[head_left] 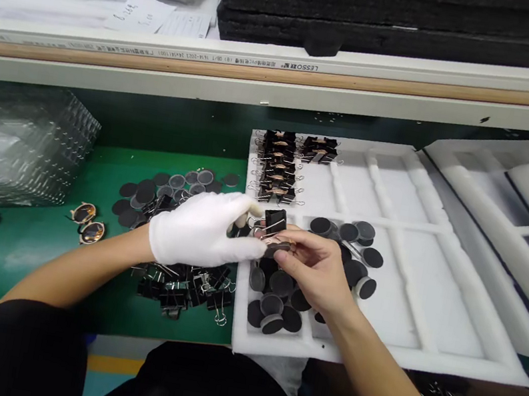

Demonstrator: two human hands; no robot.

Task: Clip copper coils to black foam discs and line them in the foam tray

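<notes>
My left hand (211, 230), in a white glove, has its fingers and thumb closed around a black binder clip (275, 220) with wire handles. Bare and pinching, my right hand (317, 264) holds a dark round disc (278, 249) just below that clip. Something pale and gold-coloured shows between disc and clip; its shape is mostly hidden by my fingers. Under and beside my left hand lie a heap of binder clips (176, 295) and a spread of dark round discs (145, 193). More discs (282, 283) lie below my right hand in a white foam tray (413, 277).
Rows of clipped pieces (277, 166) fill the tray's back left compartment. Single round lens pieces with gold rims (92, 232) lie on the green table (17, 278). Clear plastic trays (14, 146) are stacked left, more foam trays (507, 232) right. A shelf edge (246, 63) crosses behind.
</notes>
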